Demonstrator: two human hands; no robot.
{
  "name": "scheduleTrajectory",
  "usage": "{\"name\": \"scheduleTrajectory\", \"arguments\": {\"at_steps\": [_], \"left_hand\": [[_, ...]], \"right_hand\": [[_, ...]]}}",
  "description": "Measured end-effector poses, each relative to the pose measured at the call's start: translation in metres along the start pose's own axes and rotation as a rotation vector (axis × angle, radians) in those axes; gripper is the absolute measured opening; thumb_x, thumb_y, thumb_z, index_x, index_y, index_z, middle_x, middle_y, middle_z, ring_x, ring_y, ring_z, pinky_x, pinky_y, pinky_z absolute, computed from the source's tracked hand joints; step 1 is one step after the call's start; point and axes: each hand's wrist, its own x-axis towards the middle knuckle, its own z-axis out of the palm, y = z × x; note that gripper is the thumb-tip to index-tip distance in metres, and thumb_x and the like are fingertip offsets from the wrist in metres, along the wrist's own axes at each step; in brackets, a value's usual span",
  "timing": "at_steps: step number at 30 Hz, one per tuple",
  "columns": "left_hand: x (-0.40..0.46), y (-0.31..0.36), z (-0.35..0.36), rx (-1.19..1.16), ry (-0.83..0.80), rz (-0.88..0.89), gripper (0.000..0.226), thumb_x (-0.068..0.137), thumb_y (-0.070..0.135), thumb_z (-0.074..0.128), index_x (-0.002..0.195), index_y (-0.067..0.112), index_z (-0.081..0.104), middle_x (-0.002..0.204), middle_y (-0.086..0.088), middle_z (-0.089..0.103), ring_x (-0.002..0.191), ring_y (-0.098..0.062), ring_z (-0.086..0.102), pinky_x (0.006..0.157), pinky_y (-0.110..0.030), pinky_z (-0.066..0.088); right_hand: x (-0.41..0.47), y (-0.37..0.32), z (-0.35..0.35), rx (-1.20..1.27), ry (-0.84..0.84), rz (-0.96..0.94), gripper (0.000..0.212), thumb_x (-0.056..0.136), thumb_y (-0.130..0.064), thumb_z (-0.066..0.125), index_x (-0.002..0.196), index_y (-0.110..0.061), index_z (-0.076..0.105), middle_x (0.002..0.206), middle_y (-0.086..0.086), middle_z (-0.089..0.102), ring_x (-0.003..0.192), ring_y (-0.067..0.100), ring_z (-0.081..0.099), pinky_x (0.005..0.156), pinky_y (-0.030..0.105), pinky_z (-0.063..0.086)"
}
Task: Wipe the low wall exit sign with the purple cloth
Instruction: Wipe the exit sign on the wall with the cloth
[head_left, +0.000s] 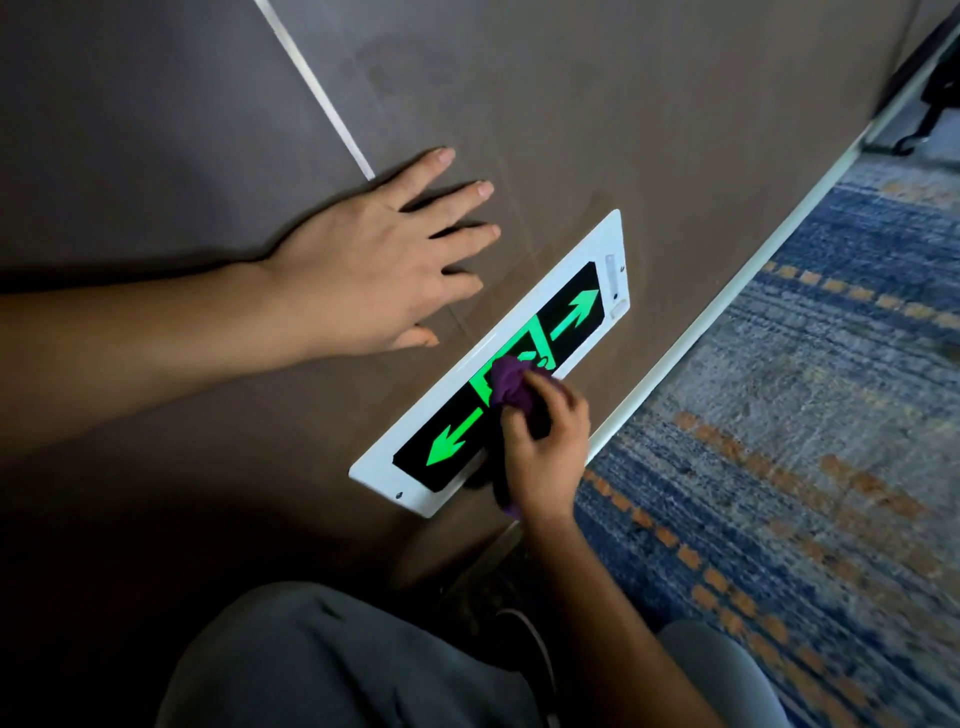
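A person crouched at a brown wall and worked a bunched purple cloth over the middle of the low exit sign, which sat at the centre of the frame, mounted just above the white skirting strip and the blue patterned carpet; the right hand, at lower centre, gripped the cloth with fingers curled round it, pressing the wad against the lit green pictogram; the left hand, at left centre, lay flat on the wall beside the sign, fingers straight and spread, apparently as a brace; the step seemed best done with light, even strokes along the sign's length, from one arrow to the other, taking in the white frame and its corners, since the cloth covered only the middle and both ends looked not yet reached; pressing hard on the glossy face seemed needless. The sign was a long rectangle, white-bordered, with a black panel, a glowing green arrow at each end pointing outward, and a small indicator strip at its upper-right end; the person's grey-trousered knee filled the bottom of the frame.
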Motion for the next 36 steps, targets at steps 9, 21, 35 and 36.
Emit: {"name": "scheduleTrajectory", "arguments": {"at_steps": [9, 21, 35, 36], "left_hand": [[0.0, -0.001, -0.001, 0.015, -0.007, 0.006, 0.07, 0.092, 0.07, 0.041, 0.15, 0.032, 0.043, 0.168, -0.01, 0.026, 0.158, -0.041, 0.011, 0.125, -0.066, 0.008], [0.0, 0.0, -0.001, 0.05, -0.004, 0.003, 0.074, 0.091, 0.073, 0.035, 0.153, 0.033, 0.039, 0.169, -0.01, 0.022, 0.158, -0.04, 0.011, 0.124, -0.066, 0.007], [0.0, -0.001, -0.001, 0.055, 0.012, 0.004, 0.073, 0.091, 0.073, 0.038, 0.152, 0.033, 0.04, 0.169, -0.01, 0.024, 0.158, -0.04, 0.011, 0.124, -0.066, 0.008], [0.0, 0.0, -0.001, 0.053, 0.011, 0.004, 0.073, 0.091, 0.073, 0.038, 0.152, 0.033, 0.04, 0.169, -0.01, 0.024, 0.158, -0.04, 0.011, 0.124, -0.066, 0.008]], "right_hand": [[0.137, -0.053, -0.035, 0.164, 0.17, 0.105, 0.051, 0.091, -0.022, 0.067, 0.141, -0.032, 0.063, 0.145, -0.005, 0.058, 0.128, 0.014, 0.059, 0.114, 0.04, 0.048], [-0.024, -0.037, 0.032, 0.26, 0.06, 0.015, 0.049, 0.091, -0.016, 0.068, 0.137, -0.032, 0.065, 0.163, -0.001, 0.038, 0.149, 0.019, 0.039, 0.123, 0.047, 0.036], [-0.099, 0.023, 0.028, -0.073, -0.172, -0.073, 0.039, 0.073, 0.006, 0.075, 0.1, -0.022, 0.079, 0.14, -0.008, 0.048, 0.134, 0.025, 0.05, 0.11, 0.049, 0.046], [-0.095, 0.023, 0.024, -0.064, -0.162, -0.055, 0.037, 0.074, 0.004, 0.075, 0.101, -0.021, 0.08, 0.139, -0.007, 0.05, 0.134, 0.024, 0.05, 0.11, 0.049, 0.046]]}}
